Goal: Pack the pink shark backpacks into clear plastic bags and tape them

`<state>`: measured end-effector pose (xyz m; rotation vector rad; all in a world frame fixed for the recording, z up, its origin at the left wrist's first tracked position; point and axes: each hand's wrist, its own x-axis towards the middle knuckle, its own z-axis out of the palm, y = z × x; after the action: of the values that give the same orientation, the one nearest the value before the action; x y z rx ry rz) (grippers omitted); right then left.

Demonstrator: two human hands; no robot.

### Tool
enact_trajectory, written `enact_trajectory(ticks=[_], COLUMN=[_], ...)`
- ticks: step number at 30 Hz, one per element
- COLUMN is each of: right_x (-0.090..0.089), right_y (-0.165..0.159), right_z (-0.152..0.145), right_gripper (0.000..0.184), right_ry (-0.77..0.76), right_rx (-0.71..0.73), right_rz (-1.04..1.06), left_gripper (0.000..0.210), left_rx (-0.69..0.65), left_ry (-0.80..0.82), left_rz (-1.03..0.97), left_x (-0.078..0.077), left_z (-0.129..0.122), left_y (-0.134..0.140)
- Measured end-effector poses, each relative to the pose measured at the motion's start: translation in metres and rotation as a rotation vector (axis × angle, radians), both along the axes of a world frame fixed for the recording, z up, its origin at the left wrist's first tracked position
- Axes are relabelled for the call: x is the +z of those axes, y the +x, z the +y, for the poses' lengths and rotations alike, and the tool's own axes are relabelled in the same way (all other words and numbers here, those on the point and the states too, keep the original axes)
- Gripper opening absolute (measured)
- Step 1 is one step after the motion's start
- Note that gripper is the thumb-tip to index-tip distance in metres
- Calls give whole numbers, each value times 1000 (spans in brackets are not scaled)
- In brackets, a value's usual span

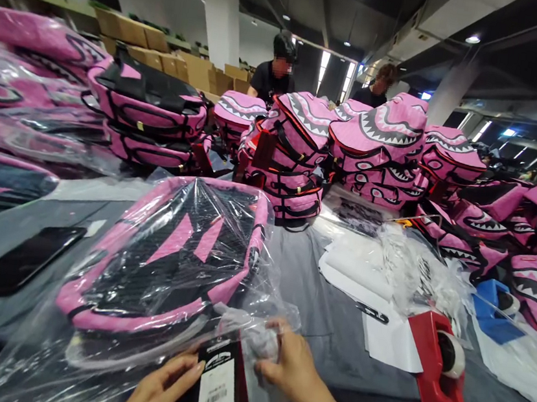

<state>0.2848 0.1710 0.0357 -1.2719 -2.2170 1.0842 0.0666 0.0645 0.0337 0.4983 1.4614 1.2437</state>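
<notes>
A pink and black backpack [161,279] lies inside a clear plastic bag [30,348] on the grey-covered table in front of me. At the table's front edge, my left hand [162,384] pinches a black hang tag [216,384], which carries a white barcode label. My right hand [294,368] is just right of the tag, its fingers curled on crumpled clear plastic [264,341]. Whether that plastic belongs to the backpack's bag or is a separate small one, I cannot tell.
A phone [21,262] lies at left. On the right are a red tape dispenser [443,372], a blue dispenser [495,307], a cutter [373,313], and white papers with plastic bags [408,257]. Stacked pink backpacks [378,143] line the back. Two people [274,74] stand beyond, near cardboard boxes [133,31].
</notes>
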Motion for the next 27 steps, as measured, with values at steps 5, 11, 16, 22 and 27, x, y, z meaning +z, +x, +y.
enact_trajectory(ticks=[5, 11, 16, 22, 27], right_x=[3, 3, -8, -20, -10], right_y=[-11, -3, 8, 1, -3], right_z=[-17, -25, -28, -43, -32], right_gripper=[66, 57, 71, 53, 45], right_ry=[-300, -711, -804, -764, -926], right_rx=[21, 109, -11, 54, -149], right_rz=[414, 538, 675, 534, 782], left_gripper=[56, 59, 63, 71, 65], left_rx=[92, 269, 352, 427, 157], left_ry=[69, 38, 31, -55, -112], left_rz=[-147, -220, -147, -223, -360], left_x=[2, -21, -35, -21, -14], left_z=[7, 10, 2, 5, 5], left_y=[25, 48, 54, 56, 48])
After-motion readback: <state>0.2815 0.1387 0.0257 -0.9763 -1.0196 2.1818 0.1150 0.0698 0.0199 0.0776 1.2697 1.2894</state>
